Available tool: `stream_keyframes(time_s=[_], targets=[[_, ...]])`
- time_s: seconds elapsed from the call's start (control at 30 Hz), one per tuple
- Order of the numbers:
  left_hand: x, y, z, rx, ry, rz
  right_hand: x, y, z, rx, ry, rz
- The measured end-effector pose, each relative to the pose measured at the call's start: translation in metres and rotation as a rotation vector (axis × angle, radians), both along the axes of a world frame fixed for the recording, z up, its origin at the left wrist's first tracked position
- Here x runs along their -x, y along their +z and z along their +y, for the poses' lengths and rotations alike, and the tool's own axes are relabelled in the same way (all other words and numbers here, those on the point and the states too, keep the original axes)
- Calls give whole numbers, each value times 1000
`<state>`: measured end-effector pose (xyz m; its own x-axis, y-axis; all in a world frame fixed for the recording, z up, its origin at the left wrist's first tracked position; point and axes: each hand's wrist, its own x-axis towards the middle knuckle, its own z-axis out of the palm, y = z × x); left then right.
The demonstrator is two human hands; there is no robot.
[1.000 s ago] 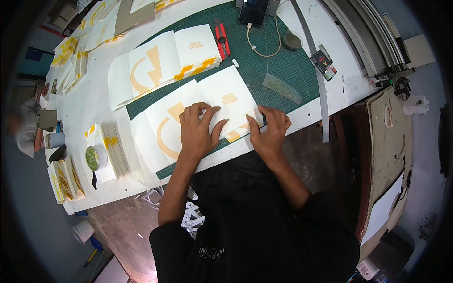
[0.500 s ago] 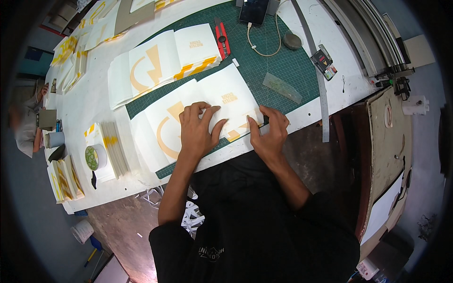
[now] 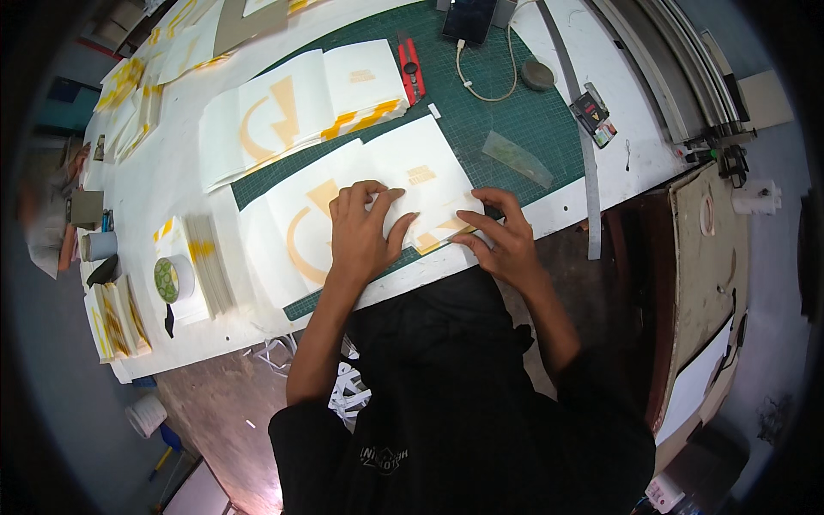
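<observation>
A white printed paper sheet (image 3: 412,150) with yellow-orange shapes lies creased on the green cutting mat (image 3: 360,77). Its near right edge is folded over into a narrow flap (image 3: 439,225). My left hand (image 3: 365,230) presses on the sheet, thumb and fingers apart, with nothing gripped. At the near right corner my right hand (image 3: 506,233) pinches the folded edge, fingertips on top and thumb at the front edge. Behind the sheet rests a stack of similar printed sheets (image 3: 300,103). A red utility knife (image 3: 411,70) lies beside that stack.
A phone (image 3: 466,19) with a white cable, a round grey weight (image 3: 537,75) and a clear plastic strip (image 3: 518,159) are on the mat. A long metal ruler (image 3: 592,202) overhangs the table edge. At left stand a tape roll (image 3: 173,279) and folded stacks (image 3: 204,257). Another person (image 3: 47,215) is far left.
My right hand has shifted slightly right and its thumb has dropped from the flap's top to the sheet's front edge. My left hand stays nearly in place.
</observation>
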<state>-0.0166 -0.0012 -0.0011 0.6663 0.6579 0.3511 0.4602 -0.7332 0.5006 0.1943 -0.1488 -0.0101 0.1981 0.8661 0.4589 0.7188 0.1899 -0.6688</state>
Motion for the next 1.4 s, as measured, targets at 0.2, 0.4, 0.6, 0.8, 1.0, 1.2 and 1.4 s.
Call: stream_keyframes(time_s=[0.2, 0.4, 0.6, 0.8, 1.0, 1.2, 1.4], targets=[[1, 0, 0, 9, -2, -7, -11, 8, 5, 47, 89, -147], [1, 1, 0, 6, -2, 2, -19, 19, 15, 157, 212, -292], [0, 2, 0, 30, 7, -6, -26, 21, 33, 262, 296, -263], [11, 7, 9, 193, -148, -21, -23, 21, 43, 320, 275, -170], [14, 15, 13, 273, -236, 21, -21, 17, 42, 328, 263, -119], [13, 17, 17, 374, -257, 107, -21, 17, 41, 300, 259, -115], [9, 26, 18, 449, -250, 160, -24, 20, 37, 331, 278, -66]])
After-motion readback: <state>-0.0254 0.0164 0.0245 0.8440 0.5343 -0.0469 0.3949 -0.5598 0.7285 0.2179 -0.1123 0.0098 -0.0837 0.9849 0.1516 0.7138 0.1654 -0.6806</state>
